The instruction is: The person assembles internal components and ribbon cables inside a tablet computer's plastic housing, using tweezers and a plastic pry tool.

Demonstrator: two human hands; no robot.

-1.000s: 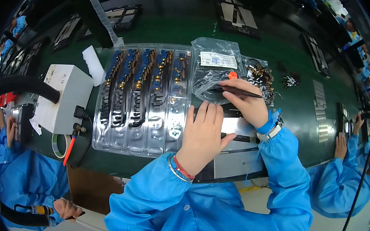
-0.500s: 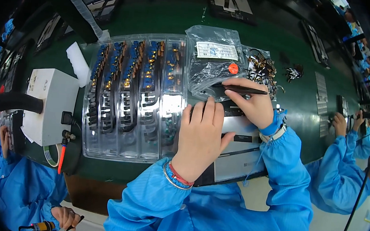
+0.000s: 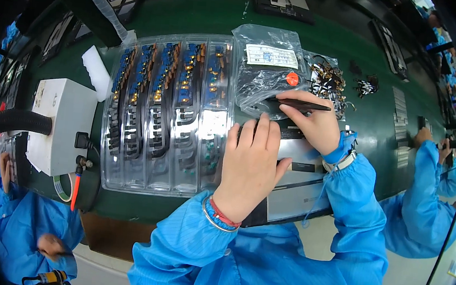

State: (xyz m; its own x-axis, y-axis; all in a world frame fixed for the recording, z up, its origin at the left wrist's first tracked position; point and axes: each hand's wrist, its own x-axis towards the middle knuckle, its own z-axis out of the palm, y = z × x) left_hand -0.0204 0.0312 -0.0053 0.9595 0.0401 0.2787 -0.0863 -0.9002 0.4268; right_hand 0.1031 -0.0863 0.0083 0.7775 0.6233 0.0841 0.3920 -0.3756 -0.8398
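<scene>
My left hand (image 3: 252, 164) lies palm down with its fingers stretched out over a flat silver-and-black device panel (image 3: 302, 196). It holds nothing that I can see. In my right hand (image 3: 317, 126) a pair of black tweezers (image 3: 306, 104) is pinched between thumb and fingers, its tip pointing left over the lower edge of a clear plastic bag (image 3: 267, 72). The bag bears a white label and an orange round sticker, with dark parts inside. Both hands stay close together at the device's far edge, and my left hand hides part of the panel.
Left of my hands stands a clear compartment tray (image 3: 150, 182) of blue-and-black flex cables. Beyond it are a white box (image 3: 56, 126) with a black hose and a white foam roll (image 3: 96, 72). Small loose parts (image 3: 327, 83) lie right of the bag. Co-workers sit on both sides.
The whole view has shifted slightly; my hands keep nearly the same pose. The co-worker's hand at lower left has moved up and blurred, and the arm at right has shifted.
</scene>
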